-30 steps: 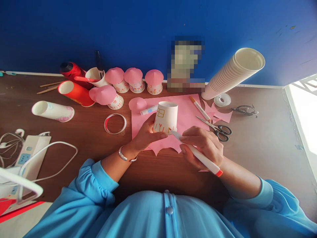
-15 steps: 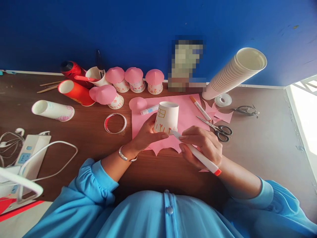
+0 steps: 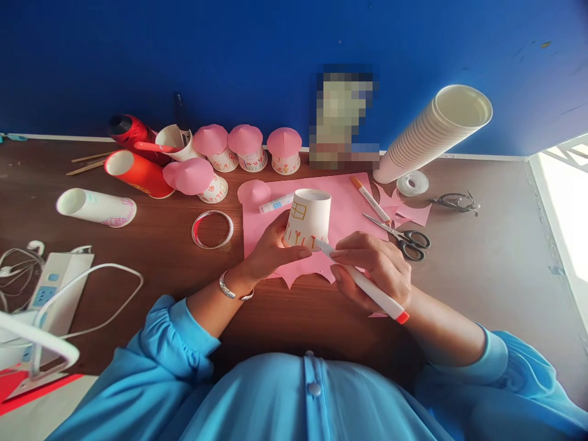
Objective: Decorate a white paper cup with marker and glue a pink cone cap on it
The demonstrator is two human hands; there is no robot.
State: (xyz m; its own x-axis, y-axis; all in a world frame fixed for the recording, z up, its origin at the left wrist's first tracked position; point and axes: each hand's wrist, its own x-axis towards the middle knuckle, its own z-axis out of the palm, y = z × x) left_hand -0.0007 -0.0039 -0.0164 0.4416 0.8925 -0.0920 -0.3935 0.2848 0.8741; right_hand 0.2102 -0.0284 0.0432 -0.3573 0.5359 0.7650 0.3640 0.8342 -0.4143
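My left hand [image 3: 271, 248] is closed around the lower part of a white paper cup [image 3: 315, 214], thumb across its front. On the cup are a yellow-brown window drawing and small red and brown flower-like marks along the lower edge. My right hand [image 3: 374, 269] grips a white marker pen [image 3: 372, 291] with a red end, its tip at the cup's lower right edge. Beneath the cup lies a pink paper sheet [image 3: 349, 190] with scalloped cutouts along its near edge. A glue stick [image 3: 275, 203] and a brown-ended marker [image 3: 370, 199] rest on the sheet.
Scissors [image 3: 408, 239], a tape roll [image 3: 412, 182] and a tall paper cup stack [image 3: 436, 135] are on the right. Several pink-roofed cups [image 3: 285, 150] stand along the wall. Left are a red cup [image 3: 140, 174], a tape ring [image 3: 212, 229] and a power strip [image 3: 59, 285].
My hands, the cup and the marker keep nearly the same pose, the pen tip staying at the cup's lower edge. The view has shifted very slightly.
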